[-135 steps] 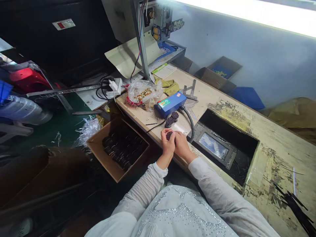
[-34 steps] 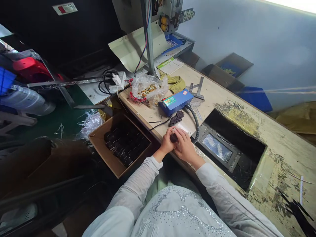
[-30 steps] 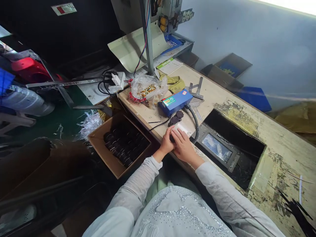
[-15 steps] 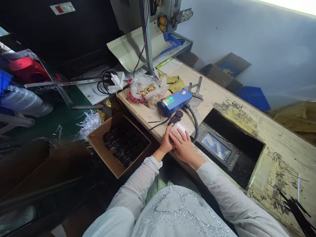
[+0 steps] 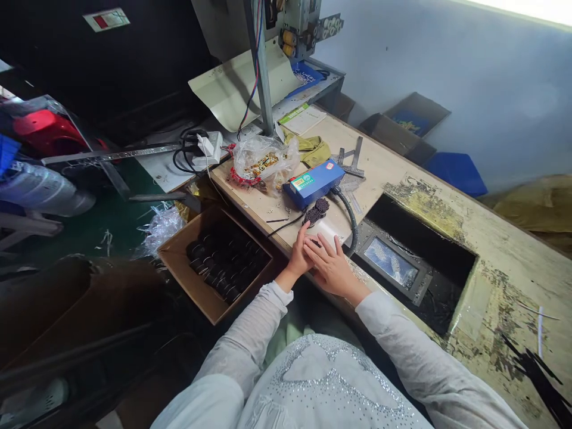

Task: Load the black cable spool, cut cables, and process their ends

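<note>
At the bench's front edge my two hands are close together, over a white sheet [image 5: 325, 229]. My left hand [image 5: 298, 256] is closed around a bundle of thin dark pieces [image 5: 316, 243], of which only a small end shows between the hands. My right hand [image 5: 331, 268] lies across it with fingers stretched out and slightly apart. Just beyond my fingertips stand dark bundles [image 5: 316, 213] with grainy-looking ends. A blue box-shaped device [image 5: 314, 183] with labels sits behind them, a ribbed grey hose [image 5: 351, 217] curving from its side.
A cardboard box [image 5: 179, 253] of black banded bundles stands left of the bench. On the bench are a clear plastic bag [image 5: 266, 158], a yellow-green cloth [image 5: 315, 152] and a metal square tool [image 5: 353, 161]. A recessed opening [image 5: 429, 256] lies to the right, with black strips [image 5: 536, 366] farther along.
A small dark end of the bundle now shows between my hands, where my fingers covered it before. My fingers have shifted slightly; the camera view has moved a little.
</note>
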{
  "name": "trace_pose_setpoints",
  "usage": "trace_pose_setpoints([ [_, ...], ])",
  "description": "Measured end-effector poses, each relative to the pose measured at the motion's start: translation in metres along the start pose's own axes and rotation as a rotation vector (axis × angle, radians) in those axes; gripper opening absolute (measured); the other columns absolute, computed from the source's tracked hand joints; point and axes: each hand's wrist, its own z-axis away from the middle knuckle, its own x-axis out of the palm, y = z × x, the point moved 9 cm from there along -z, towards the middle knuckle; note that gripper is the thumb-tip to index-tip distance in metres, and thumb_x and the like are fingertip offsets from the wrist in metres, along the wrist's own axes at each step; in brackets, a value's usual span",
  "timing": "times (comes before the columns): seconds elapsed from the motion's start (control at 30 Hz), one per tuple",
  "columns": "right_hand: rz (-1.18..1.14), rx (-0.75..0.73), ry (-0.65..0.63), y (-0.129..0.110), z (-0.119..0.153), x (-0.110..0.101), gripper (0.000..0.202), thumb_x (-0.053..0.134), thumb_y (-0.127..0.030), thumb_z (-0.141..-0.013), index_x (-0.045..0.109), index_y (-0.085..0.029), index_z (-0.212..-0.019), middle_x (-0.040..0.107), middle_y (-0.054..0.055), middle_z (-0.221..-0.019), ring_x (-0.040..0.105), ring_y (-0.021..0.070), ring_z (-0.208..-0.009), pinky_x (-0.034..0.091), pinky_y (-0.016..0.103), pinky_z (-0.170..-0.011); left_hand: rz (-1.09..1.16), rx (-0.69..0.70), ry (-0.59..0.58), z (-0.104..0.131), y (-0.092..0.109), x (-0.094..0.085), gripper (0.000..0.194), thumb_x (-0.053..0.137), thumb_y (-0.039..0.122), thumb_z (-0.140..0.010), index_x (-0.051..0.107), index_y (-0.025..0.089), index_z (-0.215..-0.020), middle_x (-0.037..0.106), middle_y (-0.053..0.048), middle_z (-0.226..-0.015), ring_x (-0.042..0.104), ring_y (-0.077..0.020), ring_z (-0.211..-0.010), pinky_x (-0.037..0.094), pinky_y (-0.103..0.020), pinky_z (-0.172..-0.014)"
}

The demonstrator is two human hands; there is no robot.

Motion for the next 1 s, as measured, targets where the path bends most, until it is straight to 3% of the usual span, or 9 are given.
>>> trace_pose_setpoints([
  [0.17,-0.006,0.056,0.030,0.016,-0.005,-0.003,0.081,0.050,-0.016,-0.072,0.031,-0.014,-0.150,0.029,0.006,-0.157,0.004,0.0318,-0.148,0.003,0.063,-0.116,-0.085,-0.006,0.032,0.000,0.003,-0.002,0.084,0.068,0.015,-0.069,0.030,0.016,-0.143,0.066,-0.004,-0.090,0.064,-0.0196,-0.087,0.051,-0.036,-0.085],
  [0.37,-0.015,0.037,-0.006,0.018,-0.008,-0.001,0.081,0.049,-0.013,-0.071,0.031,-0.018,-0.150,0.030,0.004,-0.156,0.010,0.0304,-0.148,0.002,0.061,-0.117,-0.153,0.003,0.064,-0.001,0.011,-0.005,0.080,0.068,0.012,-0.066,0.036,0.016,-0.140,0.059,-0.014,-0.125,0.057,-0.0276,-0.117,0.048,-0.040,-0.098],
  [0.43,-0.007,0.038,0.000,0.017,-0.008,-0.003,0.080,0.049,-0.013,-0.072,0.031,-0.018,-0.150,0.030,0.004,-0.156,0.009,0.0302,-0.148,0.002,0.061,-0.117,-0.151,0.003,0.066,0.000,0.009,-0.006,0.081,0.069,0.013,-0.066,0.036,0.016,-0.140,0.058,-0.015,-0.128,0.056,-0.0283,-0.119,0.047,-0.040,-0.099],
  [0.67,-0.007,0.009,-0.003,0.010,-0.004,-0.002,0.085,0.048,-0.011,-0.069,0.030,-0.020,-0.151,0.033,0.003,-0.155,0.010,0.0295,-0.148,0.000,0.061,-0.117,-0.086,0.006,0.025,0.002,0.005,-0.002,0.084,0.067,0.011,-0.067,0.032,0.018,-0.143,0.067,-0.005,-0.096,0.065,-0.0211,-0.091,0.050,-0.040,-0.093],
  [0.87,-0.106,-0.011,0.014,0.012,-0.002,-0.001,0.086,0.047,-0.010,-0.067,0.028,-0.020,-0.151,0.035,0.006,-0.154,0.010,0.0292,-0.148,0.002,0.061,-0.117,-0.100,0.014,0.011,0.000,0.009,-0.002,0.080,0.069,0.014,-0.068,0.034,0.017,-0.139,0.067,-0.004,-0.093,0.065,-0.0195,-0.086,0.051,-0.036,-0.086],
  [1.0,-0.307,0.081,0.217,0.029,0.004,-0.015,0.082,0.048,-0.016,-0.073,0.022,-0.018,-0.151,0.029,0.013,-0.156,0.016,0.0303,-0.147,0.019,0.058,-0.115,-0.136,0.005,0.001,-0.002,0.008,-0.001,0.069,0.068,0.016,-0.070,0.038,0.017,-0.132,0.068,-0.002,-0.087,0.066,-0.0184,-0.085,0.049,-0.035,-0.086],
])
